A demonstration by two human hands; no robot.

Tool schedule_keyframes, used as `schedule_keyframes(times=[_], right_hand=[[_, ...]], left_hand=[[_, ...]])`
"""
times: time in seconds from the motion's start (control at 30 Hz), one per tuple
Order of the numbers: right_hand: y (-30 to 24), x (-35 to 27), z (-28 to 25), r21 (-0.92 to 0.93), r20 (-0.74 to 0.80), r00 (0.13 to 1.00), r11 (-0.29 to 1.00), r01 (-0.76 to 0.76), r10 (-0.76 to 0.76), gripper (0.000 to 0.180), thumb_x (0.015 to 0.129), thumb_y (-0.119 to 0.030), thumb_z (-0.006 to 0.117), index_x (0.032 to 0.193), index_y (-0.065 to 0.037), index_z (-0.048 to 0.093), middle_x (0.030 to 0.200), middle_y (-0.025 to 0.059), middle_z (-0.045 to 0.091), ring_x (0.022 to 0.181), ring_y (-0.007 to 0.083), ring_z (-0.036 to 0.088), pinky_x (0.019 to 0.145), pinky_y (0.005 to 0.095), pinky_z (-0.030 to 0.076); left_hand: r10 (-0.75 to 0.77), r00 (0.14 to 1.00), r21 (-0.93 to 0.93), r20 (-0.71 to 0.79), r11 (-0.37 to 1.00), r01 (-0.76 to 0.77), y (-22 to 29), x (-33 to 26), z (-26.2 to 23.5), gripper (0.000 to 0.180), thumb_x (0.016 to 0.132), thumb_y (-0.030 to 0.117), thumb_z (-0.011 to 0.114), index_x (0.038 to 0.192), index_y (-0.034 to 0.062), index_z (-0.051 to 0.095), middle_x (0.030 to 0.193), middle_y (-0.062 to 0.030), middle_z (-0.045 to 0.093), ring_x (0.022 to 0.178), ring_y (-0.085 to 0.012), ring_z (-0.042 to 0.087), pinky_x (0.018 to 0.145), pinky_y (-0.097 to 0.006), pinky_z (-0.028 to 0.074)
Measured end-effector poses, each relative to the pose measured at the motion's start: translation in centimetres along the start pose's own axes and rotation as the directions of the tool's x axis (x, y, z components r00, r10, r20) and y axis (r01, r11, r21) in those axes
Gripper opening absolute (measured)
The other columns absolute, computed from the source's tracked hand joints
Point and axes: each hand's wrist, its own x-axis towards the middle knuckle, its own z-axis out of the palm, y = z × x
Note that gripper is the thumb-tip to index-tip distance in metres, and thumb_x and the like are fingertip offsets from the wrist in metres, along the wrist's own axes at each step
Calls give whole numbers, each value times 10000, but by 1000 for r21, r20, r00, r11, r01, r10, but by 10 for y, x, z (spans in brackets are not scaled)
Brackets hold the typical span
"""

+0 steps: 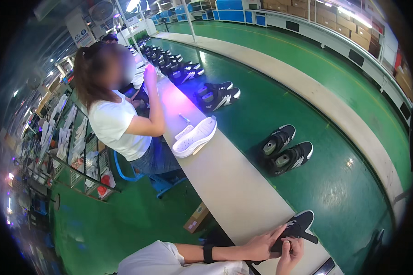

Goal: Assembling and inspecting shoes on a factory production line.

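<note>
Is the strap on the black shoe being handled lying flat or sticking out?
Sticking out: the strap juts past the side of the black shoe, its end visible beyond the shoe's outline.

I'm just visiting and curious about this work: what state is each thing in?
Left hand: fingers extended on black sneaker.
Right hand: fingers curled at the sneaker, grip unclear.
Black sneaker: dark strap sticking out.
Dark wristband: worn.
White shoe sole: hollow side up, unheld.
Nearest other sneaker pair: side by side, unheld.
Tube light: lit.
</note>
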Motion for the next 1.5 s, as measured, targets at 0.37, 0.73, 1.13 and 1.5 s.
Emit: schedule_keyframes(times=[0.37, 0.73, 1.13, 1.5], right_hand=[[47, -36, -1, -151, -148, 986, 987, 51, -74, 485, 821, 4, 656, 1258, 48, 450, 1232, 182, 456, 1109, 308, 506, 926, 409, 447], [70, -32, -11, -295, -136, 914, 896, 331, -382, 136, 770, 80, 522, 879, 31, 585, 851, 188, 596, 900, 397, 581, 860, 469, 448], [25, 24, -25, 169, -32, 991, 977, 131, -127, 306, 931, -51, 508, 1218, 27, 575, 1230, 188, 598, 1168, 291, 563, 988, 375, 440], [21, 73, 46, 230, -79, 976, 949, 217, -204, 125, 819, 6, 507, 863, 31, 621, 751, 87, 579, 741, 202, 525, 845, 353, 478]], left_hand=[[186, 982, -131, 34, 975, -180, -6, -6, -28, 444, 839, -69, 527, 1251, 96, 536, 1377, -79, 499, 1137, -313, 576, 864, -365, 527], [308, 951, 74, -32, 950, -305, 18, -9, -28, 405, 818, 9, 604, 1209, 92, 543, 1278, -87, 506, 1142, -302, 514, 913, -402, 477], [212, 977, 459, -9, 869, -184, 23, -12, -48, 306, 846, 310, 666, 1069, 143, 540, 1252, -33, 498, 1132, -229, 497, 765, -355, 546], [-253, 967, 158, -11, 955, 251, -23, 53, -85, 353, 926, 326, 582, 1157, 104, 434, 947, -164, 641, 879, -389, 642, 726, -473, 494]])
